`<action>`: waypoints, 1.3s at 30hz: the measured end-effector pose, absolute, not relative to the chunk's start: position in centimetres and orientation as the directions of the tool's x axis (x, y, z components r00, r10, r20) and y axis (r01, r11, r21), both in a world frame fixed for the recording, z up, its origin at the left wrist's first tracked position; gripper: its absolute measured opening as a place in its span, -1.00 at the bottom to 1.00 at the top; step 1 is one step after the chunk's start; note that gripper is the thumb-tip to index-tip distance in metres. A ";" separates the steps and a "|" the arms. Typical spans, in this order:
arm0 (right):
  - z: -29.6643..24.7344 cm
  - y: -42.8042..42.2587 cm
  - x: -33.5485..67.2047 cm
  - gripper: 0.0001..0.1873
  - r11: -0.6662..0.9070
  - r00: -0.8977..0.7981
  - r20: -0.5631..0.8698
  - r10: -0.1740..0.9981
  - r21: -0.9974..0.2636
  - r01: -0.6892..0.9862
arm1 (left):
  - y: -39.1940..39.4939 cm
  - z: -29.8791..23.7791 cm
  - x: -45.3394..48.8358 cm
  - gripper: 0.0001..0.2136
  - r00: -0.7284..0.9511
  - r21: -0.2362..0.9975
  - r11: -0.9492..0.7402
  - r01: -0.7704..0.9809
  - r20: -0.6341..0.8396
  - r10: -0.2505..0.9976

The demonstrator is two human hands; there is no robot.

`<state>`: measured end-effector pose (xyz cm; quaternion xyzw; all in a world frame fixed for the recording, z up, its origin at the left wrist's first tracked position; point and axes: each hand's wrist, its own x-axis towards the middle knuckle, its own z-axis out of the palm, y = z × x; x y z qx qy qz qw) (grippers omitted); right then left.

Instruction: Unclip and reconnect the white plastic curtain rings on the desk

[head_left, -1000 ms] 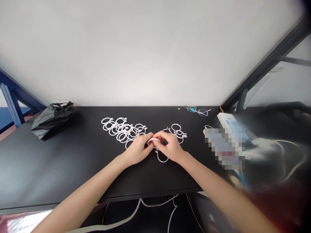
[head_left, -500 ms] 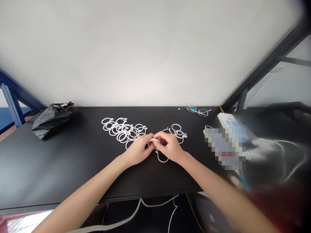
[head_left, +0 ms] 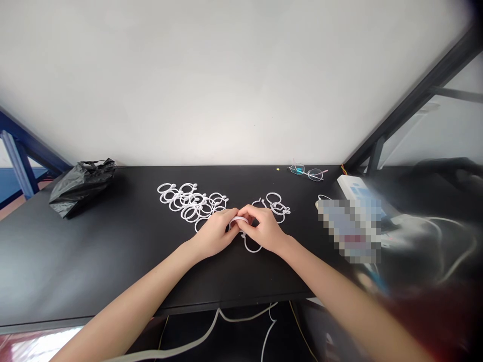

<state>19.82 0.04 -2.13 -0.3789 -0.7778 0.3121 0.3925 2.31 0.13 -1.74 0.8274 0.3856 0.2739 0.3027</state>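
My left hand [head_left: 215,233] and my right hand [head_left: 265,229] meet at the middle of the black table [head_left: 113,251]. Both pinch one white plastic ring [head_left: 239,220] between their fingertips, just above the tabletop. Another white ring [head_left: 252,247] lies flat under my right hand. A pile of several white rings [head_left: 190,200] lies just behind my left hand. A smaller group of white rings [head_left: 278,204] lies behind my right hand.
A crumpled black plastic bag [head_left: 81,184] sits at the back left. A pair of glasses [head_left: 308,172] lies at the back right by the wall. A white power strip [head_left: 354,190] and white cables [head_left: 433,226] are on the right. Cables hang below the table's front edge.
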 end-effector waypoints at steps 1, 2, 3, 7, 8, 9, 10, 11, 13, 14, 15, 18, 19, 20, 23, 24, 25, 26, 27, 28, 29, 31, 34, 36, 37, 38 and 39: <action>-2.1 0.0 19.8 -0.92 0.518 -0.406 0.374 0.834 -0.783 0.344 | 0.1 -1.8 2.3 -0.86 0.553 0.710 -0.521 0.474 0.220 0.803; -2.1 0.0 19.8 -0.92 0.519 -0.407 0.374 0.833 -0.783 0.344 | 0.1 -1.8 2.3 -0.86 0.553 0.708 -0.523 0.475 0.221 0.803; -2.1 0.0 19.8 -0.92 0.521 -0.407 0.376 0.833 -0.782 0.343 | 0.1 -1.8 2.3 -0.85 0.553 0.706 -0.524 0.476 0.223 0.803; -2.1 0.1 19.8 -0.93 0.527 -0.416 0.377 0.828 -0.778 0.342 | 0.1 -1.9 2.3 -0.85 0.553 0.694 -0.534 0.483 0.231 0.800; -2.1 0.1 19.8 -0.93 0.527 -0.419 0.376 0.826 -0.777 0.343 | 0.1 -1.9 2.3 -0.85 0.553 0.689 -0.537 0.487 0.233 0.800; -2.1 0.1 19.8 -0.94 0.528 -0.421 0.375 0.826 -0.776 0.344 | 0.1 -2.0 2.3 -0.85 0.552 0.682 -0.542 0.491 0.237 0.799; -2.2 0.1 19.8 -0.94 0.527 -0.423 0.373 0.826 -0.776 0.346 | 0.1 -2.0 2.3 -0.85 0.552 0.675 -0.547 0.495 0.242 0.798; -2.2 0.1 19.8 -0.94 0.526 -0.425 0.370 0.826 -0.776 0.347 | 0.1 -2.1 2.3 -0.85 0.553 0.666 -0.554 0.500 0.247 0.796; -2.2 0.1 19.9 -0.94 0.523 -0.428 0.364 0.827 -0.778 0.348 | 0.1 -2.1 2.3 -0.85 0.556 0.648 -0.566 0.510 0.255 0.791; -2.2 0.1 19.9 -0.93 0.522 -0.430 0.363 0.827 -0.779 0.347 | 0.1 -2.1 2.3 -0.85 0.557 0.639 -0.572 0.514 0.258 0.789; -2.2 0.1 19.9 -0.93 0.522 -0.431 0.362 0.826 -0.780 0.346 | 0.1 -2.2 2.3 -0.85 0.560 0.632 -0.577 0.518 0.259 0.787; -2.2 0.1 19.9 -0.93 0.523 -0.433 0.364 0.825 -0.782 0.338 | 0.2 -2.2 2.3 -0.85 0.560 0.623 -0.577 0.528 0.256 0.788; -2.2 0.1 19.9 -0.93 0.522 -0.434 0.363 0.824 -0.783 0.337 | 0.2 -2.2 2.3 -0.85 0.559 0.624 -0.575 0.529 0.254 0.790; -2.2 0.1 19.9 -0.93 0.522 -0.435 0.362 0.824 -0.784 0.337 | 0.2 -2.2 2.3 -0.84 0.557 0.626 -0.573 0.529 0.252 0.791; -2.2 0.1 19.9 -0.93 0.523 -0.434 0.362 0.825 -0.780 0.343 | 0.2 -2.2 2.3 -0.84 0.556 0.630 -0.572 0.525 0.255 0.791; -2.1 0.0 19.9 -0.93 0.523 -0.434 0.362 0.825 -0.780 0.343 | 0.2 -2.2 2.3 -0.84 0.556 0.629 -0.574 0.525 0.258 0.790; -2.1 0.0 19.9 -0.92 0.524 -0.433 0.363 0.825 -0.779 0.344 | 0.2 -2.2 2.3 -0.84 0.556 0.628 -0.576 0.524 0.260 0.790; -2.1 0.1 19.9 -0.92 0.524 -0.432 0.364 0.825 -0.778 0.345 | 0.1 -2.2 2.3 -0.84 0.557 0.627 -0.576 0.524 0.260 0.789; -2.1 0.1 19.9 -0.92 0.525 -0.431 0.366 0.825 -0.777 0.347 | 0.1 -2.2 2.3 -0.84 0.556 0.628 -0.576 0.524 0.260 0.790; -2.1 0.1 19.9 -0.92 0.527 -0.429 0.368 0.825 -0.776 0.348 | 0.1 -2.2 2.3 -0.84 0.555 0.628 -0.575 0.524 0.259 0.790; -2.1 0.1 19.9 -0.92 0.528 -0.427 0.370 0.825 -0.775 0.348 | 0.1 -2.2 2.3 -0.85 0.556 0.629 -0.574 0.524 0.258 0.790; -2.1 0.1 19.9 -0.92 0.526 -0.426 0.369 0.826 -0.776 0.348 | 0.1 -2.2 2.3 -0.85 0.555 0.631 -0.573 0.522 0.259 0.791; -2.0 0.0 19.9 -0.92 0.521 -0.422 0.366 0.830 -0.778 0.351 | 0.1 -2.0 2.4 -0.85 0.549 0.650 -0.563 0.511 0.257 0.795; -2.0 0.0 19.8 -0.91 0.521 -0.406 0.374 0.834 -0.776 0.355 | 0.1 -1.7 2.5 -0.86 0.537 0.683 -0.541 0.490 0.252 0.805; -2.0 0.0 19.8 -0.90 0.518 -0.392 0.379 0.838 -0.779 0.354 | 0.1 -1.5 2.5 -0.87 0.528 0.707 -0.525 0.474 0.249 0.812; -2.0 0.0 19.8 -0.89 0.509 -0.375 0.380 0.845 -0.786 0.350 | 0.1 -1.3 2.5 -0.89 0.514 0.735 -0.505 0.453 0.247 0.821; -2.0 0.0 19.8 -0.87 0.495 -0.354 0.377 0.856 -0.797 0.346 | 0.1 -1.1 2.4 -0.89 0.495 0.767 -0.479 0.427 0.244 0.834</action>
